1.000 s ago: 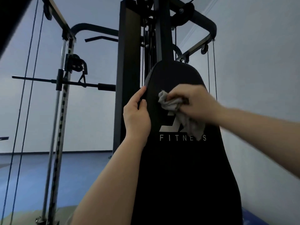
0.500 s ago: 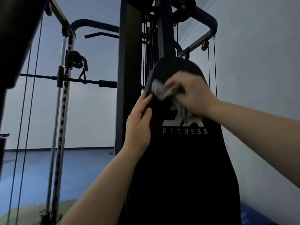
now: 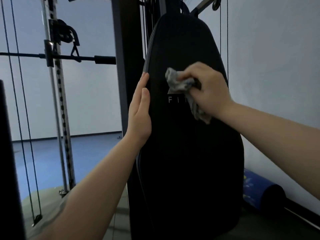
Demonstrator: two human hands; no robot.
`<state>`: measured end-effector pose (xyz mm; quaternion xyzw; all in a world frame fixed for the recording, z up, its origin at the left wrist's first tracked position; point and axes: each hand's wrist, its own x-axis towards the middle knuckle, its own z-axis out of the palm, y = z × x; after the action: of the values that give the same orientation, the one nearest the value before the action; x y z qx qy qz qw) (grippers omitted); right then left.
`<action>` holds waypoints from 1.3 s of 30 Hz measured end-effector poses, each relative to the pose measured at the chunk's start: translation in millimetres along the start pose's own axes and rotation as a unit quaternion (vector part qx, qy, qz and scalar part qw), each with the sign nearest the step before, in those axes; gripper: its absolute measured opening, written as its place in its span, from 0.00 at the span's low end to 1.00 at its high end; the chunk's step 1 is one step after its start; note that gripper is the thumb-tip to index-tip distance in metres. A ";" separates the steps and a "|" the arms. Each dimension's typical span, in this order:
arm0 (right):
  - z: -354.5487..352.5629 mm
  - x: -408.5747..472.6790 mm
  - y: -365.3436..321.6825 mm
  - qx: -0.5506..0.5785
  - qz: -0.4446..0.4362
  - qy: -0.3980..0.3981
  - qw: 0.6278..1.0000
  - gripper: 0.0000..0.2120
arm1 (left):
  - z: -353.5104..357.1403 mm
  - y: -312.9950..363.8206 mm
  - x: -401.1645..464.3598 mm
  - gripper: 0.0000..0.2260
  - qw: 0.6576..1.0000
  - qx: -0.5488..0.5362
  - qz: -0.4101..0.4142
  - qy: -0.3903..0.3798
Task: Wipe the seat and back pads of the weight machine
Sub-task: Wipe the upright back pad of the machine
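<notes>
1. My right hand [image 3: 210, 91] grips the grey cloth [image 3: 181, 85] against the upright black back pad [image 3: 190, 153].
2. My left hand [image 3: 140, 111], fingers straight, rests flat on the pad's left edge.

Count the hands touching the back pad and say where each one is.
2. The left hand lies flat with straight fingers along the back pad's left edge. The right hand presses a grey cloth against the pad's front over the logo.

Matt black back pad [image 3: 187, 153], crumpled cloth [image 3: 180, 83]
</notes>
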<state>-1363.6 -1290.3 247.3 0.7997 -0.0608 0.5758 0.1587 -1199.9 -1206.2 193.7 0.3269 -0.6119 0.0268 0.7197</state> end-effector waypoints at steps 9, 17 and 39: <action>32.2 -61.0 -44.6 0.056 -0.084 -0.098 0.990 0.13 | -20.8 5.0 -7.4 0.21 0.985 -0.143 -0.085 -0.033; 50.0 33.7 -32.9 -0.030 0.000 0.069 0.997 0.11 | -25.7 3.1 -14.0 0.20 0.981 -0.157 -0.116 -0.008; 0.0 -84.7 17.0 -0.074 0.066 0.132 0.986 0.09 | 2.5 -17.6 -41.7 0.22 0.824 0.524 0.190 -0.104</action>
<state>-1396.3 -1313.6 170.8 0.6969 -0.1342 0.6795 0.1861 -1204.7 -1206.1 148.6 0.5332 -0.6270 0.4453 0.3525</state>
